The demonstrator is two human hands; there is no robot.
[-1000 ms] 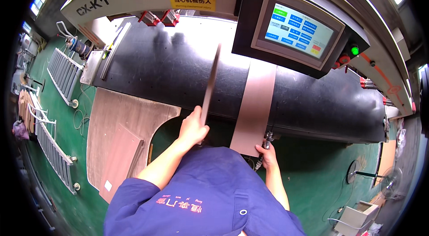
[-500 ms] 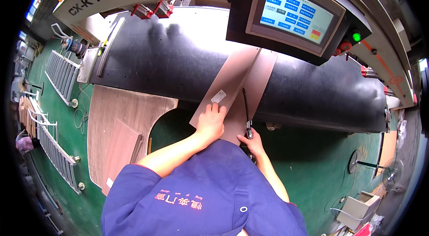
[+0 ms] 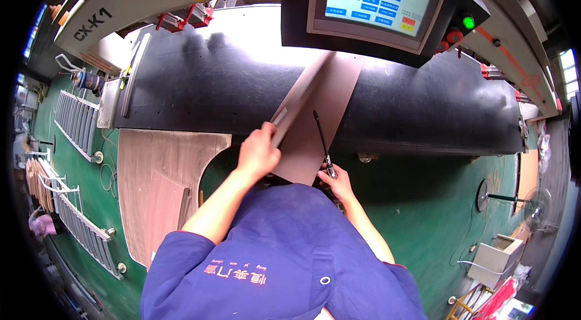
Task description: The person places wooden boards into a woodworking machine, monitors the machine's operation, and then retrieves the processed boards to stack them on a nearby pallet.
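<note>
My left hand point(image 3: 259, 151) is closed on the near end of a narrow brown-grey board point(image 3: 305, 87), which is tilted up on its edge with a pale label on its side. A second, similar board point(image 3: 302, 149) lies flat beside it, reaching from the black machine bed point(image 3: 200, 96) out over the near edge. My right hand point(image 3: 336, 182) is wrapped round what looks like an air blow gun point(image 3: 321, 132) with a silver body. Its long, thin black nozzle points away over the flat board. The lower part of the tool is hidden by my hand and shirt.
A machine beam with a control screen point(image 3: 375, 2) hangs over the bed, hiding the boards' far ends. At left, a curved-edge wooden panel point(image 3: 136, 156) carries more boards point(image 3: 163, 199). Grey roller racks point(image 3: 78, 114) stand further left. A fan point(image 3: 535, 206) and a box point(image 3: 493, 261) are at right.
My left hand has tipped the labelled board up on its edge, exposing more of the flat board. My right hand still holds the blow gun. The whole view has shifted slightly.
</note>
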